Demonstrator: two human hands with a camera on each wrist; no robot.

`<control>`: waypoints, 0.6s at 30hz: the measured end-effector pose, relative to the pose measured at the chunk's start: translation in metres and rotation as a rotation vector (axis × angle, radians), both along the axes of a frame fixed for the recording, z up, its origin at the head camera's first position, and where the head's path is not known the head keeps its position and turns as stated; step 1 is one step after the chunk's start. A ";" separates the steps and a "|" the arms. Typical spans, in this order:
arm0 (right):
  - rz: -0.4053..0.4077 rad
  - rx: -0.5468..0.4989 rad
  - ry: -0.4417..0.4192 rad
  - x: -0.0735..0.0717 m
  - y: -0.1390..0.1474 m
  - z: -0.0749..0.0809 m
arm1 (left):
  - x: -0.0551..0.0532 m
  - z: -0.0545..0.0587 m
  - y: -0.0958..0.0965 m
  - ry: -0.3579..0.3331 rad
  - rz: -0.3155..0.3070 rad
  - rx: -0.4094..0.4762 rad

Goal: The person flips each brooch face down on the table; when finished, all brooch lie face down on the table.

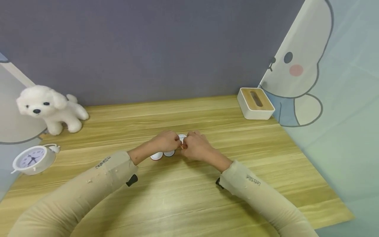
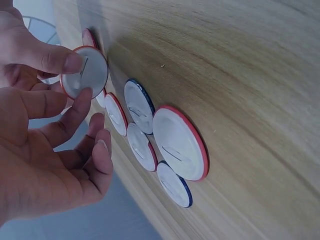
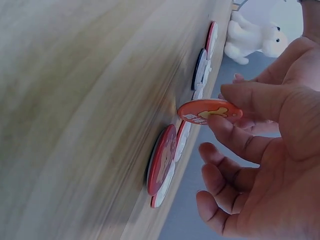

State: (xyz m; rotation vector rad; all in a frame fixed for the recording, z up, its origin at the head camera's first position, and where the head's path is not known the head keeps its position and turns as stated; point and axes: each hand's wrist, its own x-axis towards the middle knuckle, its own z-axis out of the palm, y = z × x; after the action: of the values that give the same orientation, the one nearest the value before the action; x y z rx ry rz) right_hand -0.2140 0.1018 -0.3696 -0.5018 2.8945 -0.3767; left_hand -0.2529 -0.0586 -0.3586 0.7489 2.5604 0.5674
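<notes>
A round pin-back button badge [image 2: 96, 70] is held up off the table between both hands, its white back and pin facing the left wrist camera. Its orange face [image 3: 197, 108] with a yellow figure shows in the right wrist view. My right hand [image 1: 196, 145] pinches it, thumb on the back and index finger on the face. With thumb and index fingertip, my left hand [image 1: 167, 141] grips its lower edge; the other fingers curl loosely. Several more badges lie beside the hands, mostly white back up, including a large red-rimmed one [image 2: 177, 142] and a dark-rimmed one [image 2: 137, 105].
A red badge [image 3: 162, 160] lies face up over others. On the wooden table [image 1: 165, 204], a white plush dog [image 1: 59, 108] and an alarm clock [image 1: 34, 159] stand at the left. At the back right is a tissue box [image 1: 256, 103]. A grey panel [image 1: 165, 49] rises behind.
</notes>
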 end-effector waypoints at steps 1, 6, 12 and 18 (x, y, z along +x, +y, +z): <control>-0.002 -0.006 0.005 0.000 0.001 0.000 | 0.000 0.000 0.000 0.004 -0.002 0.002; -0.022 -0.031 0.026 -0.001 0.006 -0.001 | 0.001 -0.001 0.000 0.015 -0.010 0.007; -0.030 -0.031 0.016 -0.002 0.013 -0.003 | 0.001 -0.001 0.002 0.059 -0.016 -0.009; -0.035 -0.053 0.030 -0.004 0.017 -0.003 | -0.001 -0.002 0.002 0.074 -0.017 -0.015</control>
State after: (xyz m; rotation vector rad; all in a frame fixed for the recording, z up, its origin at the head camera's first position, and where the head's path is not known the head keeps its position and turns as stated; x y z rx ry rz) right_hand -0.2184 0.1183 -0.3726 -0.4696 2.9328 -0.4555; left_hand -0.2541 -0.0571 -0.3608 0.7999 2.6203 0.5233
